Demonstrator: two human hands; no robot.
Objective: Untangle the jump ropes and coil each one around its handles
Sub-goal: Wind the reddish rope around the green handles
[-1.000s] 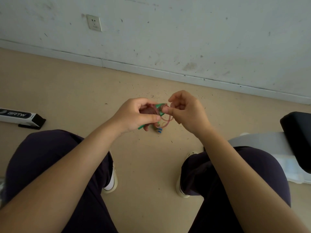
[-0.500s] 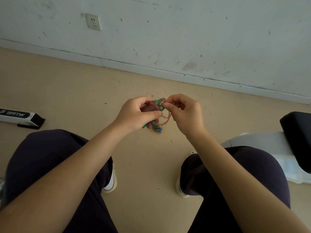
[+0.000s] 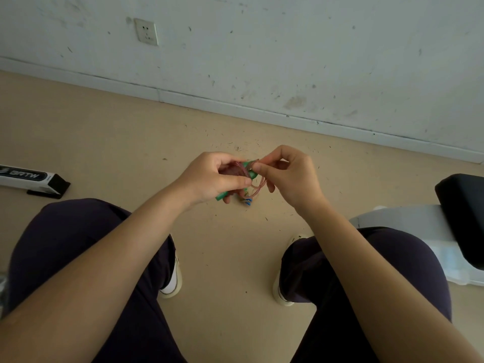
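The green handles [image 3: 248,171] with thin pinkish cord [image 3: 258,186] wound on them sit in the air above the floor [image 3: 110,142], between both knees. Left hand [image 3: 214,179] grips the handles, fingers curled round them; right hand [image 3: 289,174] pinches the cord just beside them. The cord looks light, limp and springy: best held near the handles, kept taut.

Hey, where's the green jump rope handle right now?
In the head view, the green handle sits mid-frame, gripped in the left hand, while the right hand pinches the pink rope beside it, above the floor.
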